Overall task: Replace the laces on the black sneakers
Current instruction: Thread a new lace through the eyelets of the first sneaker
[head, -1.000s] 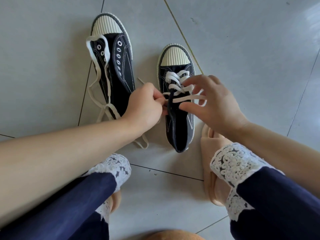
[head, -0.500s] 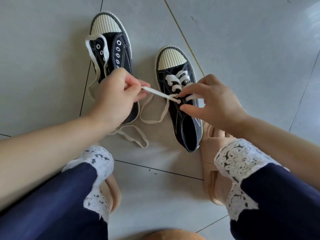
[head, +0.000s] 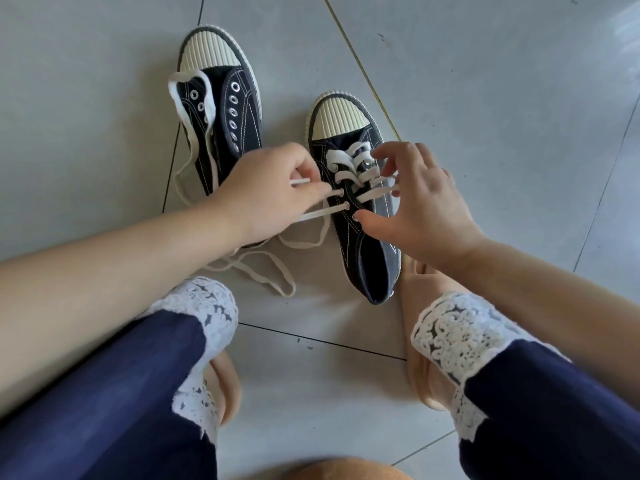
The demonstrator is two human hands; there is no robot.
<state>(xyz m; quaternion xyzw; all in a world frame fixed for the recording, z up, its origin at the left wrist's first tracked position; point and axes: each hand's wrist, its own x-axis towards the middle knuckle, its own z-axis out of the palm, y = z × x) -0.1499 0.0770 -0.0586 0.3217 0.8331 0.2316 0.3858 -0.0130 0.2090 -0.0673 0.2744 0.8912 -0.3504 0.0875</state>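
Forearm comes in from the left edge, lying over a navy trouser leg (head: 114, 393) w/ a white lace cuff (head: 204, 306) at lower left. A peach slipper (head: 227, 386) pokes out below that cuff. Grey floor tiles (head: 86, 116) run under everything, w/ dark grout lines btw them.

Upper left of centre is the unlaced sneaker (head: 242, 109), black w/ a ribbed cream toe cap. Its toe points to the top of the frame and its eyelets are bare. A loose lace (head: 172, 93) drapes over its left side and trails onto the tile. The forearm hides the shoe's heel, so can't tell where that lace ends.

L hand (head: 270, 199) is mid-frame, just left of the part-laced sneaker (head: 367, 258). Its thumb and forefinger pinch the white lace (head: 341, 157), a short tip sticks out behind the pinch, and the other fingers are curled in. That lace crosses the upper eyelets in several rows, and slack loops lie on the tile below the L hand.

R hand (head: 429, 206) hovers over the shoe's right side, fingers spread and lightly bent. Its thumb tip touches the shoe's edge beside the tongue, and it hides the right-hand eyelets. Can't tell if its fingers touch the lace.

Lower right has the second trouser leg (head: 554, 410), second cuff (head: 457, 334) and second slipper (head: 420, 382), the slipper just beside the sneaker's heel. At bottom centre is a tan rounded shape (head: 329, 471), can't tell what.
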